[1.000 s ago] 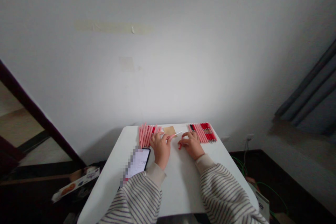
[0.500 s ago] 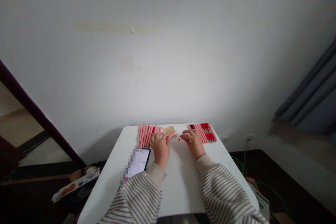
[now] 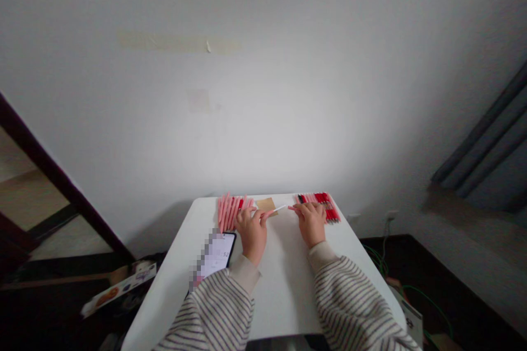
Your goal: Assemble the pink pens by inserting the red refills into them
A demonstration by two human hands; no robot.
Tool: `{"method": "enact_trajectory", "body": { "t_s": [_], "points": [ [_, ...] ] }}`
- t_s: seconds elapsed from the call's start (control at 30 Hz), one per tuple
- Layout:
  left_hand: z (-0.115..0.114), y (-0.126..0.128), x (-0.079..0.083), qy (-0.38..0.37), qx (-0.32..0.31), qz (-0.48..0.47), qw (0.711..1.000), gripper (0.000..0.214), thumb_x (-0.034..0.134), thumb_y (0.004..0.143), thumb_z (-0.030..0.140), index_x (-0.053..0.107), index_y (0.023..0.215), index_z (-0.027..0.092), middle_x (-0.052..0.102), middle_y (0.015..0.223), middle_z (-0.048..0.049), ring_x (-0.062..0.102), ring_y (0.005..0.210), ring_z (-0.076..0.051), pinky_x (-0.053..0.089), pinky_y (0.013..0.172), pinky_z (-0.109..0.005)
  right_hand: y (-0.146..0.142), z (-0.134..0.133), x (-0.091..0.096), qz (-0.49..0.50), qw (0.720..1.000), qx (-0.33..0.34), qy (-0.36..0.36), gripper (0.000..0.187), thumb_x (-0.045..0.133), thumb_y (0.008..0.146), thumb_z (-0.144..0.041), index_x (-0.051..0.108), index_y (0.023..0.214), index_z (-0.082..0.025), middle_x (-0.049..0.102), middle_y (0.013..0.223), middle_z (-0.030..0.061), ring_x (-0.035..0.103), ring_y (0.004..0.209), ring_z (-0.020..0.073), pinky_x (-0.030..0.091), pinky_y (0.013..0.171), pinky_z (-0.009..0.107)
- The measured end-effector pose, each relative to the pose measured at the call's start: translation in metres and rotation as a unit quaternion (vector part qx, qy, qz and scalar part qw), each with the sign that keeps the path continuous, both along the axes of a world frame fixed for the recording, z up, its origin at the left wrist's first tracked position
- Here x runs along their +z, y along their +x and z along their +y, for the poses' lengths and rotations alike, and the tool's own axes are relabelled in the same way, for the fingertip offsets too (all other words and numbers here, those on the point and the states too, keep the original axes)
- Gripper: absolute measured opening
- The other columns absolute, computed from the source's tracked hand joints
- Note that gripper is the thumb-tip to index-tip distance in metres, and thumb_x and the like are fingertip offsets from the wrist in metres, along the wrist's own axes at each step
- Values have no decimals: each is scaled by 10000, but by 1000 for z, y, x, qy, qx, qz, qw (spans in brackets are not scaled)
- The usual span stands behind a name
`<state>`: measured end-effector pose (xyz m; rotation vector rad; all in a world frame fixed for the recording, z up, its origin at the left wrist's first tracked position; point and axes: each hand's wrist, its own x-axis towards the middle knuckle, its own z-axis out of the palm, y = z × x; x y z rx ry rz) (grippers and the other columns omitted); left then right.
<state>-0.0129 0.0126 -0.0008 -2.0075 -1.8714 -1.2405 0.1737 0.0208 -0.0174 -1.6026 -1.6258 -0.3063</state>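
My left hand (image 3: pixel 252 233) pinches a slim pink pen (image 3: pixel 268 213), whose thin white end points right. My right hand (image 3: pixel 311 223) is closed on a short pink piece that looks like a pen cap (image 3: pixel 291 208). A small gap separates the white end from this cap. Beside my left hand lies a row of pink pens (image 3: pixel 224 214). Another row, of pink, red and dark pens (image 3: pixel 331 214), lies just beyond and right of my right hand, which partly covers it. Behind the held pen is a brown paper piece (image 3: pixel 265 204).
Everything lies on a small white table (image 3: pixel 284 290) set against a pale wall. A phone (image 3: pixel 218 255) with a lit screen rests by my left forearm. Cables (image 3: pixel 374 260) and a box stand on the floor at right; a printed carton (image 3: pixel 119 290) is at left.
My right hand has turned and shifted slightly right, so the cap now points left toward the pen's white end. My left hand has stayed almost still.
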Motion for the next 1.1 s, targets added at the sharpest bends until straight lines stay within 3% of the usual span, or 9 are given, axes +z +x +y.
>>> {"method": "enact_trajectory", "body": {
  "t_s": [0.47,0.9,1.1],
  "points": [
    [0,0,-2,-9,-14,-5,1000,247,527,842,431,720,844,275,621,1067,-76,498,1039,-245,344,904,-422,-1,1,-1,4,1000,23,8,176,541,897,-315,705,956,-290,677,936,31,422,960,230,258,860,368],
    [-2,2,-1,-17,-29,3,999,249,559,808,474,725,868,298,611,1062,-74,485,1058,-253,337,926,-439,-6,-2,1,10,994,107,-13,148,611,855,-240,710,951,-296,665,909,16,453,964,217,294,856,355],
    [-2,2,-3,-17,-29,14,999,203,549,832,406,719,872,302,605,1080,-69,477,1070,-250,340,914,-427,-8,-2,1,7,992,128,-18,155,607,855,-241,708,956,-299,659,908,29,455,970,223,317,842,359]
  ]
}}
